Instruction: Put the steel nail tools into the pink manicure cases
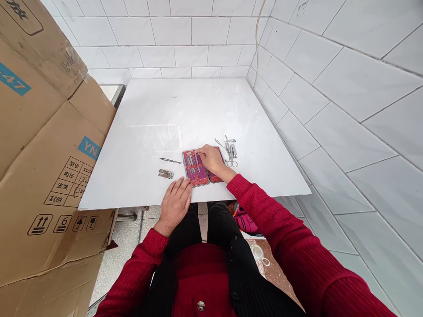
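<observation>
A cardboard box (49, 136) is showing "YN". Metal clippers (165, 171) are lying on the white table (198, 105), left of the open red case (198, 181). The left hand (176, 197) is resting palm-down against the case, fingers extended, holding nothing. The right hand (210, 157) is arching over slim tools (191, 164), half-bent, its grip not showing. Steel scissors (228, 153) are lying alongside.

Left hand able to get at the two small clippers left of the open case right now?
Likely yes: the clippers lie just beyond the left hand on the table, with nothing visible between. It looks flat and ungripping, fingertips by the case's near-left corner.
</observation>
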`<state>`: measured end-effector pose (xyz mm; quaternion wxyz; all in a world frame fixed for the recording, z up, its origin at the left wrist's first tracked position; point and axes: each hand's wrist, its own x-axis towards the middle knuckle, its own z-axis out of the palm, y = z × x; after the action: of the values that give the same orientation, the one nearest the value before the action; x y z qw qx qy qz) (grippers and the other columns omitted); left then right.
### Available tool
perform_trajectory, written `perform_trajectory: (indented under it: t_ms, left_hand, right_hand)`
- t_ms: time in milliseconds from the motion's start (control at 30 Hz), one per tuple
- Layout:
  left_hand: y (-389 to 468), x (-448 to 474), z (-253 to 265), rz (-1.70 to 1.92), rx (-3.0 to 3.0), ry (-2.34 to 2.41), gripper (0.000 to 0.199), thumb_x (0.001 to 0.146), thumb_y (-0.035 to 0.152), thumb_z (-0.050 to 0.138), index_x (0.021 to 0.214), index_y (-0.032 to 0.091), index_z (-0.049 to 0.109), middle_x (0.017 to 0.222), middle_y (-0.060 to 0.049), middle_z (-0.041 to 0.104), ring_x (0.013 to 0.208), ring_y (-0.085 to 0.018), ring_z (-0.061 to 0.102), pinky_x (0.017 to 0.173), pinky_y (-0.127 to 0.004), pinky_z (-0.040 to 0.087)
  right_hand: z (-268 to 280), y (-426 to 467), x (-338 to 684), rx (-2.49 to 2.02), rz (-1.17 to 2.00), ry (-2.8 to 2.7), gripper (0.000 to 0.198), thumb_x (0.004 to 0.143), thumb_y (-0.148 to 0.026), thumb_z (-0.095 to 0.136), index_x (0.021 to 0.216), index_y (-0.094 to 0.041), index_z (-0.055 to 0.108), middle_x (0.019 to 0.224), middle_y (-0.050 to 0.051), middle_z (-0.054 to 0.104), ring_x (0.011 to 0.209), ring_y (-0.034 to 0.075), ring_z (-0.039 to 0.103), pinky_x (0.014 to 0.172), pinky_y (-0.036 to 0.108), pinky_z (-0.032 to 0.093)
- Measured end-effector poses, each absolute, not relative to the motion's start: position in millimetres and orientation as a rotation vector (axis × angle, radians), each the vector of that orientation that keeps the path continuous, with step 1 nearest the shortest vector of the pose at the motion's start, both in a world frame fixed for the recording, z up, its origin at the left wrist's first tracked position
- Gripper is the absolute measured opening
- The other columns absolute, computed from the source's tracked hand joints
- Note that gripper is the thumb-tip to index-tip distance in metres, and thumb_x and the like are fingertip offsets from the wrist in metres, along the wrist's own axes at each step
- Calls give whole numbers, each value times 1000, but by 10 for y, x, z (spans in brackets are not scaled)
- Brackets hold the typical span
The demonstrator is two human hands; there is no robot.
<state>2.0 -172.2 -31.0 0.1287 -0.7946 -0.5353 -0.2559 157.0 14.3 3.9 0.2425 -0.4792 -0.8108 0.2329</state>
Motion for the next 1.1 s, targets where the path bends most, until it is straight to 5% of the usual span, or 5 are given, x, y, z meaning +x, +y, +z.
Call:
perform_trajectory:
  t_ms: [633,933,1100]
  left_hand:
    - [-1727,20,-323,-754,-2335,-1596,39,99,13,48,136,17,60,145,-10,61,140,-28,52,115,-49,43]
    - [-1744,24,-333,-751,-2342,-1616,39,100,14,47,137,17,59,146,-10,61,140,-28,52,116,-49,43]
    - [-1758,26,-327,-756,-2353,-1637,40,100,14,46,137,17,59,147,-11,60,142,-28,50,117,-50,42]
  right_hand:
    - [72,15,1604,-1274,521,-2289,37,95,-8,46,120,-15,73,112,9,67,98,20,61,86,31,47]
    - [389,-76,1358,-1212,472,-2497,23,98,-23,52,95,-18,74,101,6,70,90,19,62,74,28,42]
    - [509,-136,1056,-1197,345,-2740,27,99,-22,49,97,-19,76,106,9,72,92,22,65,72,29,42]
